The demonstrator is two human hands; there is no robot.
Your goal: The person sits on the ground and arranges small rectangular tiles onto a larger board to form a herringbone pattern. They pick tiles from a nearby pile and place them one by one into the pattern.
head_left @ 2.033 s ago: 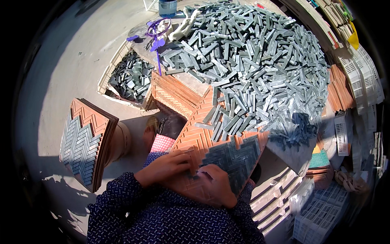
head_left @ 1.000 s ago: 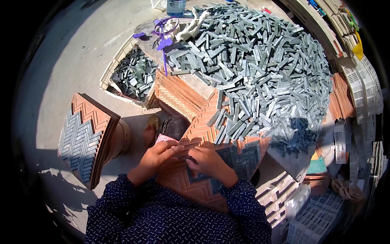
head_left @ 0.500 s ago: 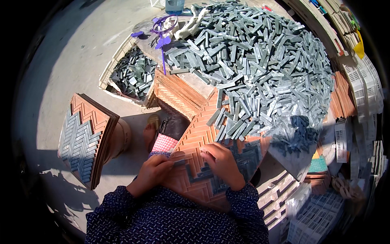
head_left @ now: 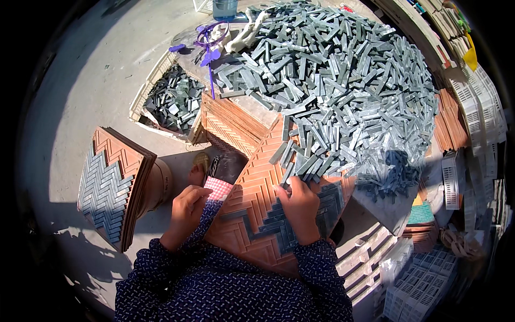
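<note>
On my lap, an orange herringbone mould board (head_left: 230,228) lies tilted, with dark grey stone strips (head_left: 276,228) set in part of its grooves. My right hand (head_left: 300,212) is over the board's upper part, its thumb apart from the fingers. Its fingertips touch loose grey strips (head_left: 310,166) at the heap's near edge and are partly hidden there. To the left of the board, my left hand (head_left: 188,212) is raised with thumb and fingers closed together. Whether a small piece is inside them does not show.
A big heap of grey strips (head_left: 343,80) covers the table ahead. Grooved orange boards (head_left: 238,121) stand beside a basket of dark pieces (head_left: 174,99). At left, stacked boards (head_left: 110,182) top a round stand. White plastic crates (head_left: 424,279) are at lower right.
My left hand has drawn back leftward and up, off the board, leaving a grey strip lying there. My right hand has moved up the board to the loose strips.
</note>
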